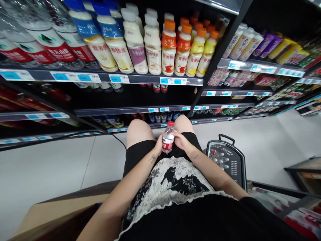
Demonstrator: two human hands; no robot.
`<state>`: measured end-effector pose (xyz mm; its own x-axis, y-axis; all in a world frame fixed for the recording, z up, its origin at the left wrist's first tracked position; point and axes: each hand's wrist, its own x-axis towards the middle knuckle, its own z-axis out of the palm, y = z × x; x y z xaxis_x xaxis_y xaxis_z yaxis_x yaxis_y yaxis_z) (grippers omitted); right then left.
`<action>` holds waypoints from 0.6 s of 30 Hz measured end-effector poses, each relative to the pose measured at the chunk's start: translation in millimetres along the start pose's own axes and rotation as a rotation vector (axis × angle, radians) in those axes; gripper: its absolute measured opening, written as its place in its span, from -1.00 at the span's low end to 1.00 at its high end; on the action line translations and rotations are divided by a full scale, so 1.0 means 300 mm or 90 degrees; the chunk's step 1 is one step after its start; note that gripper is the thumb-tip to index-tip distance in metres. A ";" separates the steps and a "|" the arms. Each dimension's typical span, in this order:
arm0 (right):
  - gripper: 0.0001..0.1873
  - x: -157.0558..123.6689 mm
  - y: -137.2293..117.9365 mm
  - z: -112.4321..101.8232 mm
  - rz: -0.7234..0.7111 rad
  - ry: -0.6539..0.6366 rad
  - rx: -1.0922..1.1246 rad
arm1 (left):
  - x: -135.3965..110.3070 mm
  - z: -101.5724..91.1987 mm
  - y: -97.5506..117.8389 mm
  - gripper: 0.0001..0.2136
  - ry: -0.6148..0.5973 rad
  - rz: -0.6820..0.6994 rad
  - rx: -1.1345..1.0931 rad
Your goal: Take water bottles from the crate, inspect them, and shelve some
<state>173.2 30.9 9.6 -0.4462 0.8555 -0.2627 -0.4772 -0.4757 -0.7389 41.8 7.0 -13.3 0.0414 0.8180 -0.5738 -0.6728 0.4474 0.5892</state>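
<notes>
A small clear water bottle (168, 144) with a red cap and a red-and-white label stands upright over my lap, between my knees. My left hand (158, 145) is wrapped round its left side. From the right, my right hand (180, 139) grips the bottle too, its fingertips against the upper part just below the cap. The palm sides of both hands are hidden. Beyond my knees, canned drinks (163, 117) stand on the lowest shelf.
Milk drink bottles (153, 50) and large water bottles (47, 40) line the upper shelf (142, 79). To my right on the floor is a dark basket (235, 160) with several small bottles inside. A cardboard box (50, 214) lies at my left. A black cable (75, 134) runs along the lower shelf.
</notes>
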 end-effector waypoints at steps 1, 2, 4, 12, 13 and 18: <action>-0.71 -0.001 0.000 0.001 0.001 0.000 -0.004 | 0.001 -0.003 -0.001 -0.70 0.003 0.001 0.004; -0.71 -0.002 -0.001 0.002 0.004 0.000 -0.010 | 0.003 -0.005 -0.002 -0.69 0.006 -0.002 0.009; -0.72 -0.002 -0.002 0.005 0.011 -0.001 -0.021 | 0.006 -0.008 -0.002 -0.67 0.008 -0.012 0.020; -0.75 0.016 -0.001 0.001 0.023 0.014 -0.013 | 0.025 -0.010 -0.004 -0.70 0.012 0.005 0.014; -0.74 0.017 -0.002 -0.004 0.027 0.021 -0.011 | 0.027 -0.009 -0.005 -0.70 0.013 0.002 0.018; -0.79 0.021 0.002 -0.029 0.057 0.084 0.031 | 0.031 -0.003 -0.007 -0.71 -0.019 -0.020 0.039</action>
<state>176.7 37.9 2.1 -0.3874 0.8268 -0.4077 -0.4778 -0.5583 -0.6782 43.1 13.4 -20.4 0.0849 0.8130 -0.5760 -0.6244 0.4939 0.6052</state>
